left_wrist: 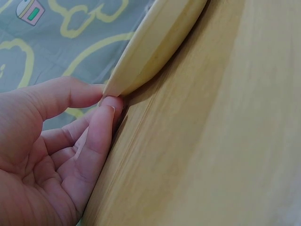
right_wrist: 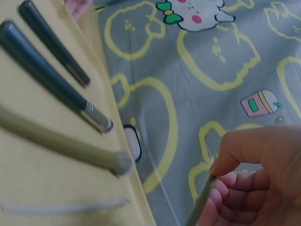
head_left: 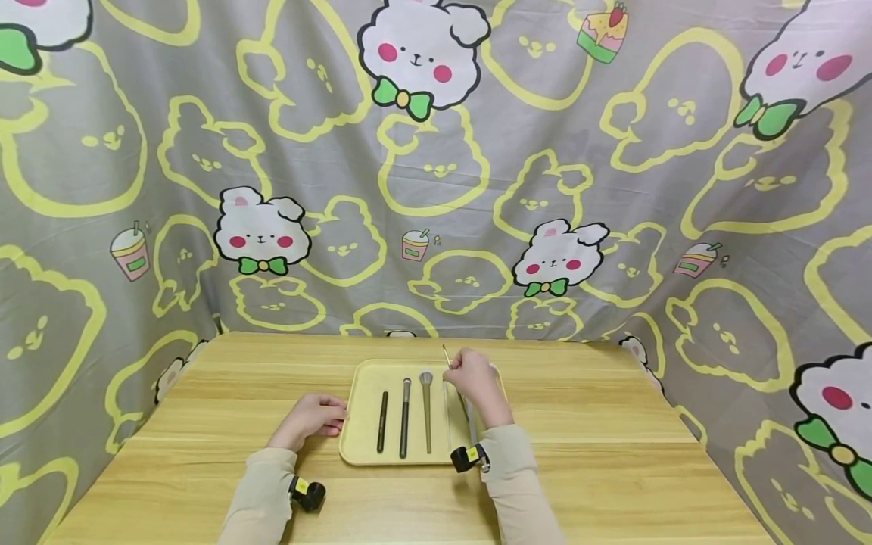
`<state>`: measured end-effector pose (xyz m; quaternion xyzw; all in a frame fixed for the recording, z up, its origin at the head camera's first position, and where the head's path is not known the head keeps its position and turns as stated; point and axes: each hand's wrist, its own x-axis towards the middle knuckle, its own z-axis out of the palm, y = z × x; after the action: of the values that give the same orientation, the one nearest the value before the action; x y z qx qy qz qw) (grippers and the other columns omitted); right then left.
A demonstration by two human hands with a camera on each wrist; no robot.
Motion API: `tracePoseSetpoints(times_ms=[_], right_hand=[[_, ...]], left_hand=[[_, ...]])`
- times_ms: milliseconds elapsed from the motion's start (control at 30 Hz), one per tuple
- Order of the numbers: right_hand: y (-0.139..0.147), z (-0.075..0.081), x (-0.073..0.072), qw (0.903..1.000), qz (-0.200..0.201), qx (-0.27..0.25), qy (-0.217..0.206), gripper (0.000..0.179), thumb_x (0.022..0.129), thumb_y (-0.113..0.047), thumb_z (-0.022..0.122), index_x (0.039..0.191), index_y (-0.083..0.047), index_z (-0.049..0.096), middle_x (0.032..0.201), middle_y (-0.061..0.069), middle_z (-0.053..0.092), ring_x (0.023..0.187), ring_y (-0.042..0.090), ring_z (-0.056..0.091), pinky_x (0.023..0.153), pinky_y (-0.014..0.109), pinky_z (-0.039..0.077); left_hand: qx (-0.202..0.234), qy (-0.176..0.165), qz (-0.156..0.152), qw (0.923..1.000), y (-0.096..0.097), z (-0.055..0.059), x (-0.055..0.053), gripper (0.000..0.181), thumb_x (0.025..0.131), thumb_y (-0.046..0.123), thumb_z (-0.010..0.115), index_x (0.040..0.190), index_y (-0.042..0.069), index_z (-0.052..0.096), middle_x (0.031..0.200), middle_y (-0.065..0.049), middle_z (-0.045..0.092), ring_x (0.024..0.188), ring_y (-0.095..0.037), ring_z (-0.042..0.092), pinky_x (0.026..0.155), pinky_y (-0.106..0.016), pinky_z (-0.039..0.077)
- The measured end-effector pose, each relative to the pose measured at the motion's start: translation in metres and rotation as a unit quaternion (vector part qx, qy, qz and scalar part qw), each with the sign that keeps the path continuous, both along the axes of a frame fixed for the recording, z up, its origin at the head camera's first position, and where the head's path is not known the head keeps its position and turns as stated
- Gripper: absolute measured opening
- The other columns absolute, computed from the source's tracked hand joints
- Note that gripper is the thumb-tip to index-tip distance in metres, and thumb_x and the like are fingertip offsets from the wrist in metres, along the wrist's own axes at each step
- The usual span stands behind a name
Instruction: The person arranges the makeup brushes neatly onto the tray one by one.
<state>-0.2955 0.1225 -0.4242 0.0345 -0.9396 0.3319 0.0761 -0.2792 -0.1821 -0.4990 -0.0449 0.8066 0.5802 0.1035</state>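
Note:
My right hand (head_left: 477, 382) pinches a slim olive-handled brush (right_wrist: 201, 205) between thumb and fingers, above the tray's right part. The brush's thin tip points up and left in the head view. At the tray's left edge, my left hand (head_left: 309, 420) pinches the rim of the yellow tray (left_wrist: 141, 52), thumb on top and fingers below. In the tray lie a short black stick (head_left: 383, 424), a black-handled brush (head_left: 405, 424), an olive brush with a fluffy head (head_left: 427, 416) and a thin pale stick (head_left: 447, 416). The right wrist partly hides more sticks.
The tray stands on a wooden table (head_left: 586, 454). A grey curtain (head_left: 463, 227) with rabbit prints hangs behind and along both sides. Each wrist carries a small black camera, the left one (head_left: 308, 493) near the table's front.

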Motion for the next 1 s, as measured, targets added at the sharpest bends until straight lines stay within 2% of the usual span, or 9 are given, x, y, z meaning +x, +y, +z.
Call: tracePoseSetpoints(times_ms=[100, 233, 333, 567, 733, 900, 1000], right_hand=[[-0.009, 0.000, 0.001, 1.0000, 0.007, -0.007, -0.003, 0.016, 0.079, -0.012, 0.068, 0.077, -0.011, 0.053, 0.071, 0.000, 0.053, 0.060, 0.013, 0.046, 0.061, 0.030, 0.036], [-0.020, -0.001, 0.000, 0.9986, 0.024, -0.045, -0.012, 0.017, 0.081, -0.008, 0.069, 0.078, -0.008, 0.053, 0.072, 0.003, 0.051, 0.058, 0.013, 0.043, 0.052, 0.024, 0.037], [-0.029, -0.002, 0.000, 0.9978, 0.031, -0.058, -0.009, 0.017, 0.079, -0.008, 0.069, 0.078, -0.007, 0.053, 0.072, 0.003, 0.050, 0.059, 0.013, 0.044, 0.050, 0.023, 0.037], [-0.052, -0.003, 0.001, 0.9959, 0.051, -0.076, -0.001, 0.013, 0.077, -0.005, 0.067, 0.077, -0.007, 0.054, 0.073, 0.003, 0.052, 0.059, 0.013, 0.046, 0.052, 0.024, 0.038], [-0.068, -0.004, 0.003, 0.9942, 0.064, -0.086, -0.005, 0.015, 0.077, -0.005, 0.069, 0.075, -0.007, 0.053, 0.072, 0.002, 0.051, 0.058, 0.013, 0.045, 0.052, 0.023, 0.039], [-0.081, -0.007, 0.002, 0.9947, 0.067, -0.078, -0.006, 0.016, 0.076, -0.006, 0.068, 0.073, -0.009, 0.053, 0.071, 0.000, 0.050, 0.062, 0.013, 0.046, 0.054, 0.023, 0.039], [-0.089, -0.008, 0.003, 0.9949, 0.067, -0.075, -0.013, 0.019, 0.075, -0.006, 0.067, 0.069, -0.012, 0.050, 0.068, -0.002, 0.047, 0.061, 0.013, 0.046, 0.060, 0.029, 0.045]], left_hand=[[0.002, -0.001, 0.000, 1.0000, 0.001, 0.001, 0.000, 0.028, 0.084, 0.005, 0.068, 0.107, -0.010, 0.064, 0.077, -0.007, 0.067, 0.064, -0.011, 0.063, 0.058, -0.023, 0.057], [0.001, 0.000, 0.000, 1.0000, 0.001, 0.001, 0.001, 0.028, 0.085, 0.005, 0.068, 0.107, -0.010, 0.064, 0.077, -0.007, 0.067, 0.065, -0.012, 0.063, 0.058, -0.023, 0.057], [0.000, 0.000, 0.001, 1.0000, 0.001, 0.001, 0.001, 0.027, 0.085, 0.005, 0.068, 0.107, -0.010, 0.064, 0.076, -0.007, 0.067, 0.064, -0.012, 0.063, 0.058, -0.022, 0.057], [0.004, -0.001, -0.006, 1.0000, 0.000, 0.002, 0.001, 0.028, 0.085, 0.005, 0.067, 0.108, -0.011, 0.063, 0.076, -0.006, 0.067, 0.064, -0.011, 0.063, 0.058, -0.022, 0.057], [0.005, -0.002, 0.002, 1.0000, -0.001, 0.002, 0.002, 0.027, 0.085, 0.004, 0.067, 0.108, -0.010, 0.063, 0.077, -0.007, 0.067, 0.065, -0.012, 0.063, 0.059, -0.023, 0.057], [0.001, 0.001, 0.000, 1.0000, 0.000, 0.003, 0.002, 0.026, 0.085, 0.004, 0.068, 0.107, -0.010, 0.064, 0.077, -0.008, 0.067, 0.064, -0.012, 0.063, 0.058, -0.023, 0.057], [0.002, 0.002, -0.007, 1.0000, 0.000, 0.004, 0.002, 0.028, 0.086, 0.005, 0.068, 0.108, -0.011, 0.063, 0.077, -0.007, 0.068, 0.064, -0.011, 0.063, 0.058, -0.022, 0.057]])
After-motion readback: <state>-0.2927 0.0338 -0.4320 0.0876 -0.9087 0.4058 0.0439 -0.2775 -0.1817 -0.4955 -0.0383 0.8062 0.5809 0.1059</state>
